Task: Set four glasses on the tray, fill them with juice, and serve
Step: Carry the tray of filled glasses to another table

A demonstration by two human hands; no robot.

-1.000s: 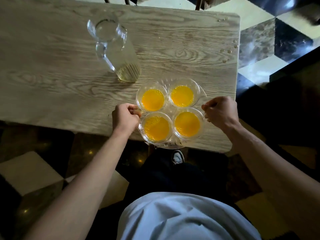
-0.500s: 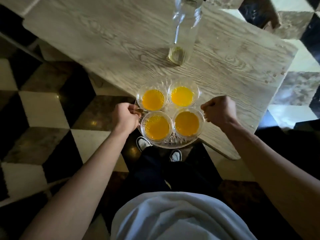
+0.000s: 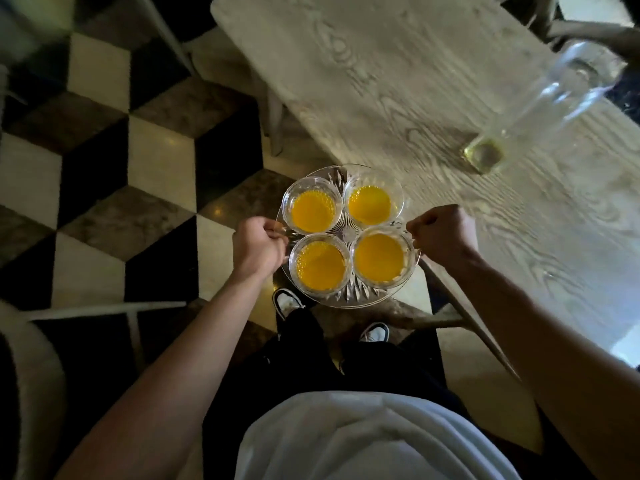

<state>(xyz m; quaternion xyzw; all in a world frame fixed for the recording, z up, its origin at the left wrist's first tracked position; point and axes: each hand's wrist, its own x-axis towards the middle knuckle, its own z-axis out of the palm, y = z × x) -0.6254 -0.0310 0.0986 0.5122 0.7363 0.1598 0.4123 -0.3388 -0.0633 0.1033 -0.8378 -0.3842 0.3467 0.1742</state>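
A round cut-glass tray (image 3: 348,299) hangs in the air beside the table's corner, held level above the floor. On it stand several clear glasses (image 3: 313,211) of orange juice, packed in a square. My left hand (image 3: 258,245) is shut on the tray's left handle. My right hand (image 3: 441,233) is shut on its right handle. Back on the wooden table (image 3: 398,81) at the right stands a clear glass jug (image 3: 540,102), with only a little pale liquid at its bottom.
The checkered floor (image 3: 104,168) spreads to the left and below the tray. A pale chair (image 3: 38,368) stands at the lower left. Another chair's legs (image 3: 273,109) show by the table's left edge. My shoes (image 3: 287,301) are under the tray.
The tray has come off the table and now hangs past its edge over the floor. My view has turned left, so the table and jug have slid to the right.
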